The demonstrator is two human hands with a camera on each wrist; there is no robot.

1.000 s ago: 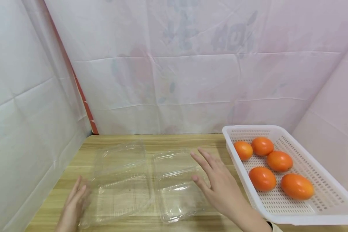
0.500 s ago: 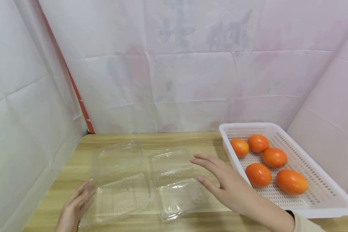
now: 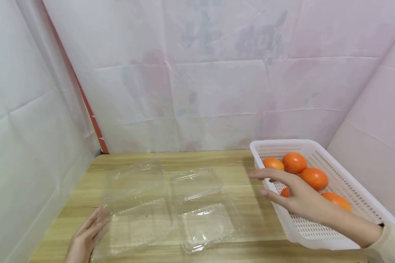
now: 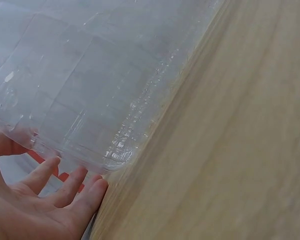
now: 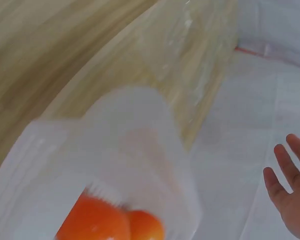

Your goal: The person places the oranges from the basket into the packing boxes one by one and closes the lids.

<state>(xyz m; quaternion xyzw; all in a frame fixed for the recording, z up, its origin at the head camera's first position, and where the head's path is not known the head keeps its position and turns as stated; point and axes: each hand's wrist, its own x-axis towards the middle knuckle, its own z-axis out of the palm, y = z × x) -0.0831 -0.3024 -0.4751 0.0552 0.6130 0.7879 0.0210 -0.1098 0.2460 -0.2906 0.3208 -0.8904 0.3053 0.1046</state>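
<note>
Two clear plastic clamshell boxes lie opened out side by side: the left box [image 3: 139, 221] is larger than the right box [image 3: 208, 224]. My left hand [image 3: 85, 236] is at the left box's near left side, fingers loosely extended; in the left wrist view the hand [image 4: 45, 202] is right by the box's edge [image 4: 105, 162], and whether it touches cannot be told. Over the left side of a white basket [image 3: 291, 232] hovers my right hand [image 3: 303, 197], fingers extended and holding nothing. Several orange-red tomatoes [image 3: 294, 163] lie in the basket, one mostly hidden behind that hand.
The basket takes up the right side of the wood-grain table [image 3: 243, 252]. Pale patterned sheets [image 3: 214, 91] hang at the back and both sides. A red strip [image 3: 92, 117] runs down the back left corner.
My right hand has moved right, from beside the right box to over the basket, and now covers part of the tomatoes. My left hand has shifted only slightly at the left box.
</note>
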